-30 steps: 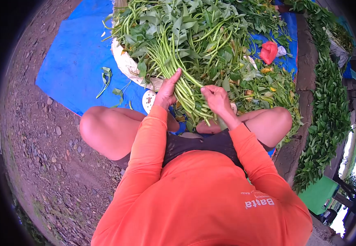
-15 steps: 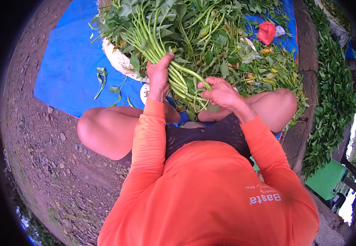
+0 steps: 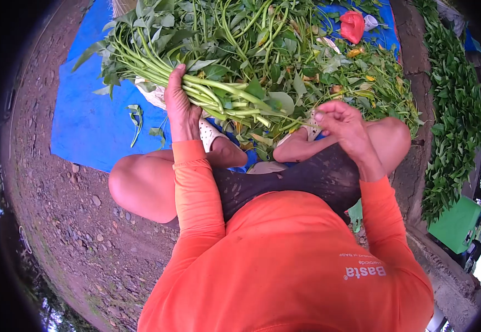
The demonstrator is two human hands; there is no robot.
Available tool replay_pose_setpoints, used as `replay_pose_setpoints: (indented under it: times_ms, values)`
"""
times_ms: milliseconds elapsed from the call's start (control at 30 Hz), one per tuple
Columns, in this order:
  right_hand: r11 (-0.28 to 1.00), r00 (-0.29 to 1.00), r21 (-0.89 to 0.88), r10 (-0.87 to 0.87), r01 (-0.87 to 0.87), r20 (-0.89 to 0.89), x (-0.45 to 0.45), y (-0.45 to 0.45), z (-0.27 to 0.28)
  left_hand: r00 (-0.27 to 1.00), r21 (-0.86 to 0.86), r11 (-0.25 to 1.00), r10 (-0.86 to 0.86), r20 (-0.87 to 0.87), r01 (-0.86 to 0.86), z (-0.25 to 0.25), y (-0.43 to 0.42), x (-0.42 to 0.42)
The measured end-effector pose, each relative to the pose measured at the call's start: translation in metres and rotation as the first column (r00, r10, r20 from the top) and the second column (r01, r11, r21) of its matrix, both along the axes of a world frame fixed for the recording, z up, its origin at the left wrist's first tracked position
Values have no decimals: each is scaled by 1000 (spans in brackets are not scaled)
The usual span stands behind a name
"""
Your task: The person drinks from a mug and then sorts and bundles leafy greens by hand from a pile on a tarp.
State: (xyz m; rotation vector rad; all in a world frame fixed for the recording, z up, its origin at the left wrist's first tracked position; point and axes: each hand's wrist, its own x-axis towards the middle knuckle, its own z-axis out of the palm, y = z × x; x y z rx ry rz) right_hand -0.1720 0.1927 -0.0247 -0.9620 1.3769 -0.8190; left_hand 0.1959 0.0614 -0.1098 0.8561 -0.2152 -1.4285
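A bundle of long green leafy stems (image 3: 207,95) lies across my left hand (image 3: 179,105), which is closed around it, thumb on top. Its leaves point to the upper left and the cut ends to the right. To the right of these ends is my right hand (image 3: 343,124), raised over my shoe, with thumb and fingertips pinched together. A thin stem or leaf seems to run up to the fingertips, but it is too small to make out. Beyond both hands spreads a large heap of leafy greens (image 3: 285,50), some leaves yellow.
A blue tarp (image 3: 91,119) lies under the heap, with a loose sprig (image 3: 135,124) on it. At the upper right are a red plastic bag (image 3: 352,26) and a white cup (image 3: 370,22). More greens (image 3: 453,110) line the right side, near a green container (image 3: 455,224). Stony ground (image 3: 85,232) is at the left.
My left hand has moved left and the bundle has tilted from steep to nearly level. My right hand has moved right, away from the stem ends it was touching.
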Motion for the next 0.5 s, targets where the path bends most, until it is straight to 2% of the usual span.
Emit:
replay_pose_setpoints:
  times_ms: [67, 100, 133, 200, 233, 267, 300, 367, 400, 433, 500]
  values:
    - [990, 969, -100, -117, 97, -219, -45, -20, -4, 999, -28, 999, -44, -13, 43, 7, 3, 1]
    - [990, 886, -115, -123, 80, -447, -79, -31, -17, 998, -30, 997, -66, -18, 65, 11, 3, -1]
    - [983, 728, -183, -125, -1, -674, -82, -31, -15, 996, -31, 996, -89, -27, 88, 19, 5, -7]
    - [952, 257, -225, -169, -207, -952, -88, -32, -9, 995, -44, 994, -99, -31, 98, 34, 8, -16]
    - [883, 426, -392, -260, -259, -867, -67, -30, 3, 995, -48, 995, -91, -30, 90, 36, 6, -17]
    - [930, 720, -359, -195, -81, -666, -28, -26, 29, 996, -42, 995, -88, -28, 86, 36, 7, -18]
    - [931, 879, -331, -24, -155, -477, -15, -21, 21, 994, -46, 994, -99, -34, 98, 34, 8, -18]
    - [931, 972, -287, 191, -224, -136, 44, -2, 45, 991, -55, 991, -128, -49, 126, 30, 9, -17]
    - [876, 907, -271, 333, -399, -259, 54, 5, 36, 990, -52, 990, -133, -49, 131, 30, 9, -18]
    - [881, 876, -134, 414, -454, -247, 61, 11, 31, 990, -47, 990, -134, -48, 132, 29, 10, -18]
    - [933, 907, -23, 343, -359, -243, 65, 26, -3, 992, -51, 990, -128, 6, 128, 21, 10, -10]
